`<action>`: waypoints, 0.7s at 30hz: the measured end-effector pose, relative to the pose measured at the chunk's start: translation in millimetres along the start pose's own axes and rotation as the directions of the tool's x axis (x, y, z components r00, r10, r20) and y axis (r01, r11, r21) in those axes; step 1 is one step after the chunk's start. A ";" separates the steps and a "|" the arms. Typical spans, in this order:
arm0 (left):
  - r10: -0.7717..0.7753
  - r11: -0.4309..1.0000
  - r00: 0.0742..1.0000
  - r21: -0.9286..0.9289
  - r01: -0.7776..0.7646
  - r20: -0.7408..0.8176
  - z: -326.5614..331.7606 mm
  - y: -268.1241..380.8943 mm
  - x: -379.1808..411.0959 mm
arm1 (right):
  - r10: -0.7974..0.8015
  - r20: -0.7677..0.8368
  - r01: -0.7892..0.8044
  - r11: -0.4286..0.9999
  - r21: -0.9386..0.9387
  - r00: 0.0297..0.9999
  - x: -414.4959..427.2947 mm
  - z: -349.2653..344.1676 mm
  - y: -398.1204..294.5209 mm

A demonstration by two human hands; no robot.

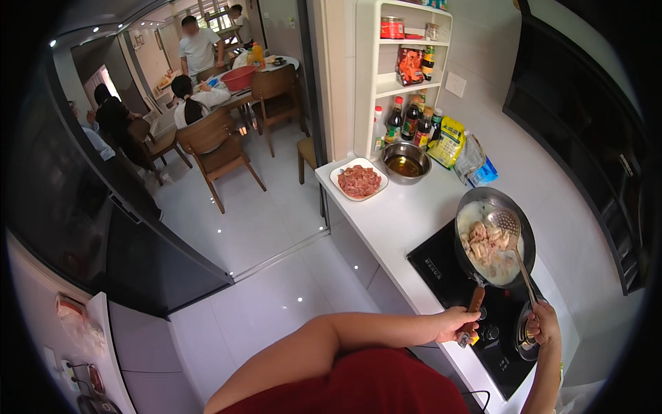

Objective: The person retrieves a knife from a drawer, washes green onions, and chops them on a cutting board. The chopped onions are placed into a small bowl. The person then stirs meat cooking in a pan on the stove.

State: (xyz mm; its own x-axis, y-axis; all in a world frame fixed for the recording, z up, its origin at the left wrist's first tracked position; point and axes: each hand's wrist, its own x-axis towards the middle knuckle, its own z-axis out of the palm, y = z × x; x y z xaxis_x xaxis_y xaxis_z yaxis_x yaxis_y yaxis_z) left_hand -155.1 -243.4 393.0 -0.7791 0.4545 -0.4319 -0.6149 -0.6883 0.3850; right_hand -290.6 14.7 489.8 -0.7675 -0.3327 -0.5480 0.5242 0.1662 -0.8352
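My left hand (pixel 459 324) grips the wooden handle (pixel 477 300) of a dark wok (pixel 527 233) that sits on the far burner of a black gas hob (pixel 437 264). In my right hand (pixel 543 322) is the metal handle of a perforated skimmer (pixel 504 222). Its bowl rests in the wok, against the right side of the food. Pale chunks of meat (pixel 483 240) lie in cloudy, whitish liquid there. Near my right hand is the other burner (pixel 526 334), partly hidden by the hand.
On the white counter (pixel 382 222) stand a plate of raw sliced meat (pixel 358 181), a steel bowl of brownish liquid (pixel 406 164), sauce bottles (pixel 411 121) and seasoning bags (pixel 449 142). A dark range hood (pixel 574 103) hangs at the right. Several people are around a dining table beyond the doorway.
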 end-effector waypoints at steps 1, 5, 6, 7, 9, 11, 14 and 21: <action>0.001 1.000 1.000 0.000 -0.001 -0.001 -0.2 0.3 0.5 | -0.015 -0.011 0.015 0.999 -0.034 1.000 -4.0 3.1 -5.5; -0.004 0.999 1.000 0.033 0.005 -0.030 4.5 3.7 -3.6 | -0.019 -0.048 0.014 0.995 -0.103 0.999 -15.8 14.0 -16.4; 0.001 0.999 1.000 0.041 -0.001 -0.010 2.8 3.3 -2.5 | -0.041 -0.051 0.036 0.993 -0.108 0.998 -17.0 14.6 -15.8; 0.001 0.999 1.000 0.042 0.000 -0.012 1.9 3.5 -2.2 | -0.060 -0.054 0.053 0.992 -0.116 0.997 -19.3 17.1 -16.7; -0.003 0.999 1.000 0.045 0.004 -0.014 1.4 3.9 -2.9 | -0.095 -0.061 0.086 0.988 -0.130 0.994 -25.1 22.3 -18.1; -0.002 1.000 1.000 0.031 0.003 -0.015 1.0 2.5 -1.3 | -0.102 -0.065 0.092 0.986 -0.141 0.993 -26.8 21.2 -18.4; 0.004 1.000 1.000 0.011 -0.004 0.031 0.3 0.9 1.0 | -0.129 -0.126 0.095 0.966 -0.241 0.984 -35.1 22.7 -19.1; -0.008 1.000 0.998 -0.009 0.009 0.068 -15.0 6.2 4.1 | -0.098 -0.150 0.046 0.947 -0.317 0.984 -47.8 43.3 -31.9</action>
State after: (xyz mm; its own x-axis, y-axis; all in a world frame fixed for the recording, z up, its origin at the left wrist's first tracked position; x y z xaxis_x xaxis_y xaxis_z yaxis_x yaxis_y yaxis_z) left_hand -160.3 -254.2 381.4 -0.7806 0.4975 -0.3783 -0.6205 -0.6892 0.3741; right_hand -254.7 -14.9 544.7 -0.8616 -0.2046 -0.4645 0.3447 0.4360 -0.8313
